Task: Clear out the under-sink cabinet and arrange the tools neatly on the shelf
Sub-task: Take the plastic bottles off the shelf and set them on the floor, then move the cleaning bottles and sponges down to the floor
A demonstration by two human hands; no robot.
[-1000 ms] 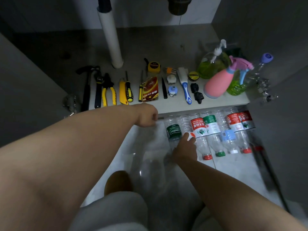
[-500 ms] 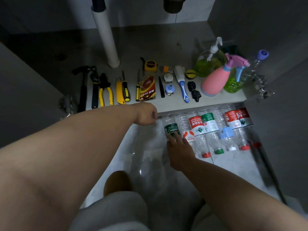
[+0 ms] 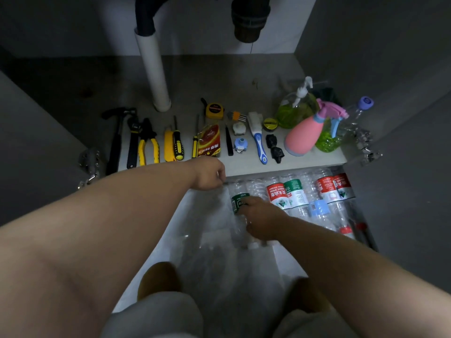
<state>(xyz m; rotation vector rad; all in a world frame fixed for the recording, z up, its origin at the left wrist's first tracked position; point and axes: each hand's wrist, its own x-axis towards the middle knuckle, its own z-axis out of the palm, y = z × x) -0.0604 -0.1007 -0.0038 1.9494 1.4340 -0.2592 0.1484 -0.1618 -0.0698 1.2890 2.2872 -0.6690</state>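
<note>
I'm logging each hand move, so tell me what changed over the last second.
The right hand slid left from the red-labelled bottles to the green-labelled bottle and now grips it. The left hand stayed curled at the edge of the shelf, apparently pinching the clear bag. The tools and the red-labelled bottles kept their places.

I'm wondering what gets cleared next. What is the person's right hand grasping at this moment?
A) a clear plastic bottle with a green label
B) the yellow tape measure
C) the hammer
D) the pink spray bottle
A: the right hand is curled over the green-labelled bottle, which lies on the floor below the shelf edge.
</note>
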